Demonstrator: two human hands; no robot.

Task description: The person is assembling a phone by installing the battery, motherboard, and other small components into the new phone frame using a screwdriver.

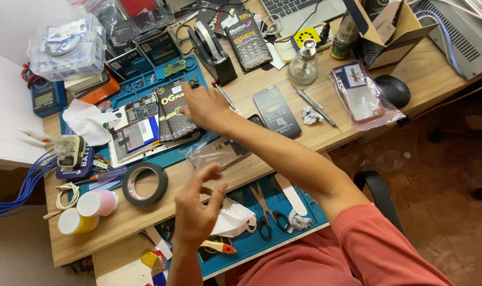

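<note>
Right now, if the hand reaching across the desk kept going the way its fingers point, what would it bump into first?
The right hand already rests its fingertips on the black packet. Pushing on the same way, it would probably meet the opened phone lying beside that packet on the blue mat, though depth is hard to judge.

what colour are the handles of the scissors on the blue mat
Black handles on the scissors, seen in the head view.

Phone-repair workbench: opened phone with exposed circuit board lies on a blue repair mat; screwdriver, scissors, tape roll nearby. Packaged phone parts crowd the wooden desk; multimeter at the edge.
</note>
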